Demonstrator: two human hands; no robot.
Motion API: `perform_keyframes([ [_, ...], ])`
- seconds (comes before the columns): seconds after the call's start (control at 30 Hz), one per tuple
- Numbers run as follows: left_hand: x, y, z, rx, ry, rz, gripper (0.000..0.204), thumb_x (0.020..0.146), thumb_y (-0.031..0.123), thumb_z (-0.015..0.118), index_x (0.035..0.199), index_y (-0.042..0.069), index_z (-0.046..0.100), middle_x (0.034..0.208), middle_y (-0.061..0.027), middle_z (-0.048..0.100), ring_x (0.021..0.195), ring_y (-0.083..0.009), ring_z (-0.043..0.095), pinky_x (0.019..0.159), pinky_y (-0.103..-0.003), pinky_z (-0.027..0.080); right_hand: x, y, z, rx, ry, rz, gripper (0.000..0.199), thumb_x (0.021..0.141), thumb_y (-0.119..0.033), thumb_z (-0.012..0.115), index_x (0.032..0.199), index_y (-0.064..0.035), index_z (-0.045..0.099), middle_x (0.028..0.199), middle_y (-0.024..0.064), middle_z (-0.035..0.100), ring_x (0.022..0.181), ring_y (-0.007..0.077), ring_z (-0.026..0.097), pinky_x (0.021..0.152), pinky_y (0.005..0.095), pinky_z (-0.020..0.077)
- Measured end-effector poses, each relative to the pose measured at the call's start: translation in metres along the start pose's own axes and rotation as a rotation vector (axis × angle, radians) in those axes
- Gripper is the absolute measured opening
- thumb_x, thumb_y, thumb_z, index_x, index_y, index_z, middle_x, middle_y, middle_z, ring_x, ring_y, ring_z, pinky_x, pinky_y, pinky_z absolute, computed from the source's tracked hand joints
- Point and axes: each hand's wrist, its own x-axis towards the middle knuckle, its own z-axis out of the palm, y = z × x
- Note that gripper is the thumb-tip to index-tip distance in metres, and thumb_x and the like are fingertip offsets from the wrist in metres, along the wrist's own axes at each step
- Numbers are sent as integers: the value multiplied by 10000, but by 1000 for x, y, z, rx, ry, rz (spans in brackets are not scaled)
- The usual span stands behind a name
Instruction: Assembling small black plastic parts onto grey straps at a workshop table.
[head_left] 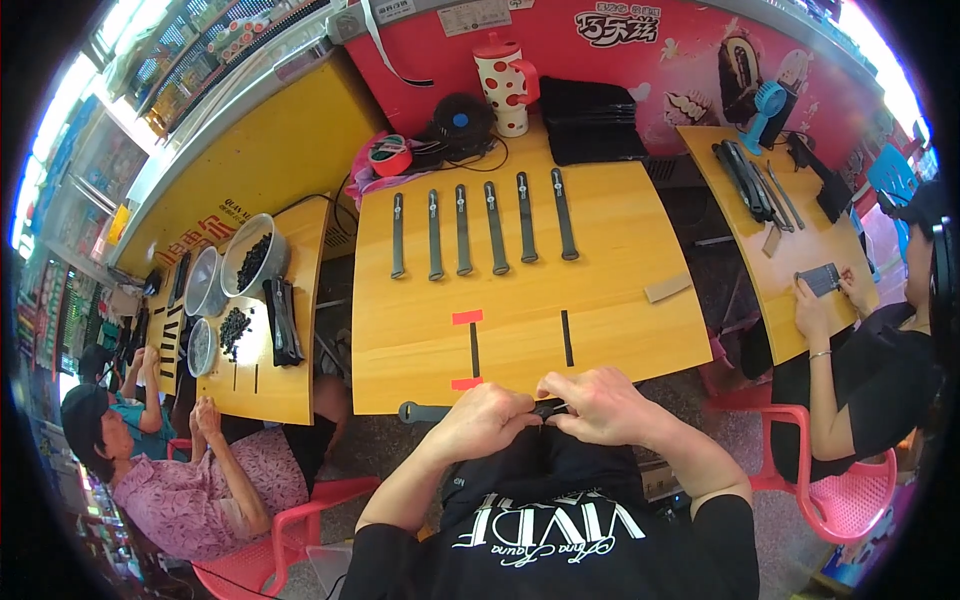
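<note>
Just beyond the table's near edge, above my lap, my left hand [488, 412] and my right hand [598, 405] meet with their fingertips pinched together. A dark grey strap [426, 412] runs between them; its rounded end, which has a hole, sticks out to the left of my left hand. The part of the strap between my fingertips is mostly covered by them. Farther away on the wooden table [620, 260] lies a row of several similar grey straps [491, 230], roughly parallel. Nearer are a black strip [474, 349] with red tape [467, 318] at its ends and another black strip [567, 338].
A spotted tumbler [506, 85], a black fan [462, 118], red tape roll [390, 155] and a stack of black pouches [594, 120] stand at the table's back. A brown strip [667, 288] lies right. People work at side tables left and right; plastic tubs [254, 256] hold black parts.
</note>
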Motion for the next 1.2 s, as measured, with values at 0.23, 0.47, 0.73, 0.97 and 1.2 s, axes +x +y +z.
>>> perform_keyframes([
  [0.23,-9,-10,19,-26,4,12,213,816,164,667,695,11,582,636,-190,577,632,-398,584,543,-467,433,-7,-2,12,46,-52,89,315,717,-129,701,1001,-83,572,623,106,597,589,304,616,507,414,434],
  [0.47,-2,5,6,274,-197,-7,80,776,109,638,791,80,711,689,-156,630,648,-350,619,587,-438,485,-1,-5,16,-164,-167,-95,214,750,-95,618,924,-60,498,685,146,613,673,360,632,548,481,466],
  [0.73,-6,15,23,383,-130,-155,138,825,181,602,793,72,682,716,-163,654,660,-361,641,572,-464,497,-2,-4,16,-267,-126,-64,193,753,-71,601,912,-51,494,700,141,605,666,353,639,536,455,490],
  [0.97,-9,3,44,185,354,-198,202,871,198,619,765,31,579,662,-182,600,612,-385,610,528,-470,475,-5,0,19,-154,146,-32,224,773,-119,657,919,-59,497,723,121,608,679,337,634,536,444,481],
  [1.2,-9,3,54,354,384,-163,204,843,157,641,716,38,533,634,-159,592,556,-363,604,477,-450,468,-4,-5,17,-148,152,41,217,796,-149,679,915,-49,528,734,118,617,680,333,630,548,433,479],
])
